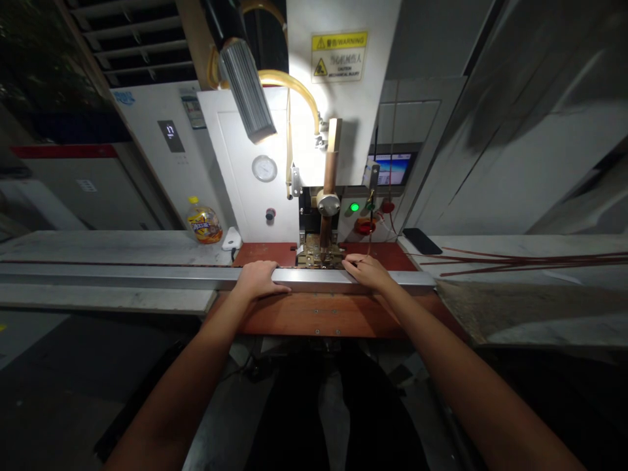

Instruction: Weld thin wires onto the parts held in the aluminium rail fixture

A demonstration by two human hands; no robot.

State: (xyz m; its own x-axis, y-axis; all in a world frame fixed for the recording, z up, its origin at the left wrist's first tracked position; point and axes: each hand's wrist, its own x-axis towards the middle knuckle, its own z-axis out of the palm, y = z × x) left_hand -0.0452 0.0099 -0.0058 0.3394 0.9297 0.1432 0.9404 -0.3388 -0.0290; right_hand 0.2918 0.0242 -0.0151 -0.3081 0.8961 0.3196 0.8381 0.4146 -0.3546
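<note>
A long silver metal bar [314,281] lies across the work surface below the machine. My left hand [256,279] is wrapped over the bar left of the centre, thumb along its near side and fingers over the top. My right hand [367,271] leans on the bar's right part, its fingertips pinched together beside the small metal fixture [314,252]. What those fingertips hold, if anything, is too small to make out. Between the hands, a copper-coloured electrode rod [325,232] reaches down from the machine head to the fixture. A thin dark cord [371,226] hangs just behind my right hand.
The white machine [338,98] carries a lamp [248,91], a gauge [264,169], a lit green button [354,207] and a screen [392,169]. A bottle [203,222] stands back left. A phone [422,241] and several thin brown rods [515,260] lie at right.
</note>
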